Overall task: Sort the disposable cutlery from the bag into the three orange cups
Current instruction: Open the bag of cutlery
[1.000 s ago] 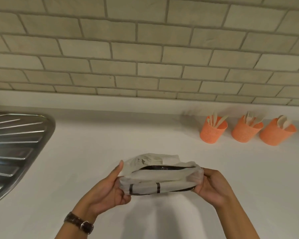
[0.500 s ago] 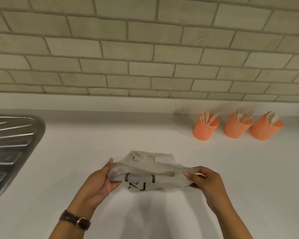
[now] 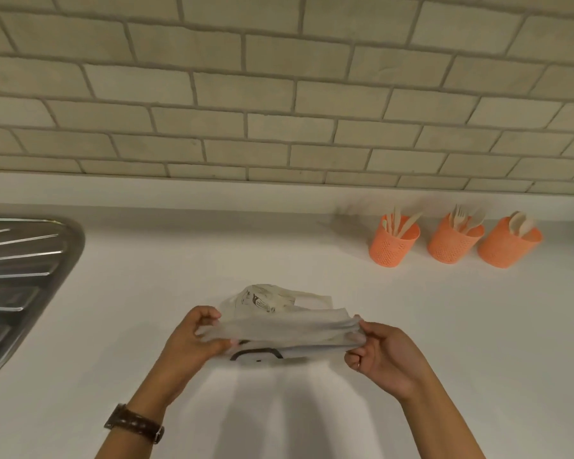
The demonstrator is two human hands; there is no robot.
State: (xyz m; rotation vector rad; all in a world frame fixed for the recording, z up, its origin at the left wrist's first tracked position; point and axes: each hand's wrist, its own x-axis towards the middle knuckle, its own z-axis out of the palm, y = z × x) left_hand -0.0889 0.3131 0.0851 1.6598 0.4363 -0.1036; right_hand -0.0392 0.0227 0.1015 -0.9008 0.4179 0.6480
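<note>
Head view. A: Progress?
B: Three orange cups (image 3: 455, 244), 2 o'clock from the bag (image 3: 279, 327), each hold cutlery (image 3: 460, 220). Bag looks flat, probably emptied; sorting judged nearly finished.
A: Bag versus hands?
B: Stretched between them. The left hand (image 3: 193, 342) pinches its 9 o'clock end, the right hand (image 3: 388, 356) its 3 o'clock end, fingers curled.

This is a kitchen. A long white counter (image 3: 212, 253) runs along a wall (image 3: 279, 94) of pale tiles shaped like bricks. On the left is a shiny metal sink (image 3: 17, 276) with ridges on its flat side. Three orange cups (image 3: 453, 245) stand in a row near the wall, with knives (image 3: 399, 223), forks (image 3: 461, 218) and spoons (image 3: 519, 223) poking out.
</note>
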